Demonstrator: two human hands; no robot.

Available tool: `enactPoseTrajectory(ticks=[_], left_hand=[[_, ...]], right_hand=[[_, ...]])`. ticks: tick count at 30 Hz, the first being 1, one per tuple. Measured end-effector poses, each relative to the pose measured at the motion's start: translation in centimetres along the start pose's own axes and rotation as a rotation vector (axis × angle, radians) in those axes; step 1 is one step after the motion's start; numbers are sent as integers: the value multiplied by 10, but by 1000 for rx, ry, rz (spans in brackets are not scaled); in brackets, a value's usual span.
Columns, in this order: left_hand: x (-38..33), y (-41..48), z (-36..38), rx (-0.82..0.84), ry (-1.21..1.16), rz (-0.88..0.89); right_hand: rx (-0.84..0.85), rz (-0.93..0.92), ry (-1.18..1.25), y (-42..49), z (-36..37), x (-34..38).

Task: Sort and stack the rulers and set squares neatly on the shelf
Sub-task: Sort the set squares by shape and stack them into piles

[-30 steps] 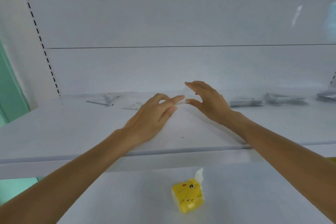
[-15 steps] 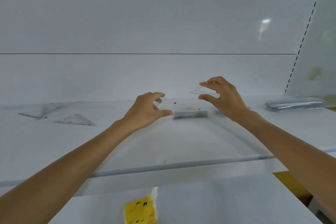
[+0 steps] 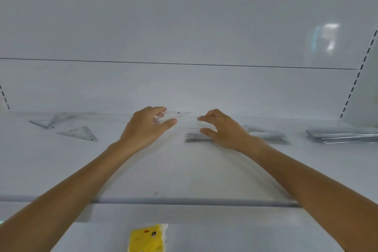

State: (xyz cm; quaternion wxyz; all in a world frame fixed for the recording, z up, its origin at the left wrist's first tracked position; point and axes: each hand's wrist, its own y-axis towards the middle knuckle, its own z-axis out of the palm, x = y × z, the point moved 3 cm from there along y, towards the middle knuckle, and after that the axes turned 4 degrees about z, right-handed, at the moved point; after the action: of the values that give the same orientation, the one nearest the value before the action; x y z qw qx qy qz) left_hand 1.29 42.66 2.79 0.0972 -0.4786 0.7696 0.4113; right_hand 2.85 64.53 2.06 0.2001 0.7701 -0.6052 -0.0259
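Note:
My left hand (image 3: pixel 147 127) pinches a clear set square (image 3: pixel 180 113) between thumb and fingers, its tip pointing right above the white shelf (image 3: pixel 184 170). To its right, my right hand (image 3: pixel 223 129) hovers over a low stack of rulers (image 3: pixel 194 137). Index and thumb are curled round a pale, blurred clear piece (image 3: pixel 204 124) just above that stack. Loose set squares lie at the far left (image 3: pixel 49 121) and nearer (image 3: pixel 80 133). Another stack (image 3: pixel 268 135) sits behind my right wrist.
A wrapped pile (image 3: pixel 339 135) lies at the shelf's right end, beside the slotted upright (image 3: pixel 356 82). The shelf's grey front rail (image 3: pixel 184 202) runs under both forearms. A yellow box (image 3: pixel 147 238) stands on the lower shelf.
The view swung left, then partly back. Both hands lifted clear pieces from the shelf; now my right hand has dropped onto the ruler stack and my left hand has drawn apart with its set square.

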Motion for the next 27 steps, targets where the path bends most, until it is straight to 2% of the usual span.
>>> enactPoseTrajectory(ticks=[3, 10, 17, 23, 27], left_hand=[[10, -4, 0, 7, 16, -59], [1, 3, 7, 21, -24, -67], [-17, 17, 16, 5, -92, -66], [-19, 16, 28, 42, -117, -75], [-23, 17, 30, 42, -103, -58]], right_hand=[[170, -19, -109, -3, 19, 2], [196, -35, -204, -4, 21, 5], [160, -28, -185, -9, 12, -3], [14, -141, -241, -16, -1, -6], [-55, -118, -224, -19, -6, -5]])
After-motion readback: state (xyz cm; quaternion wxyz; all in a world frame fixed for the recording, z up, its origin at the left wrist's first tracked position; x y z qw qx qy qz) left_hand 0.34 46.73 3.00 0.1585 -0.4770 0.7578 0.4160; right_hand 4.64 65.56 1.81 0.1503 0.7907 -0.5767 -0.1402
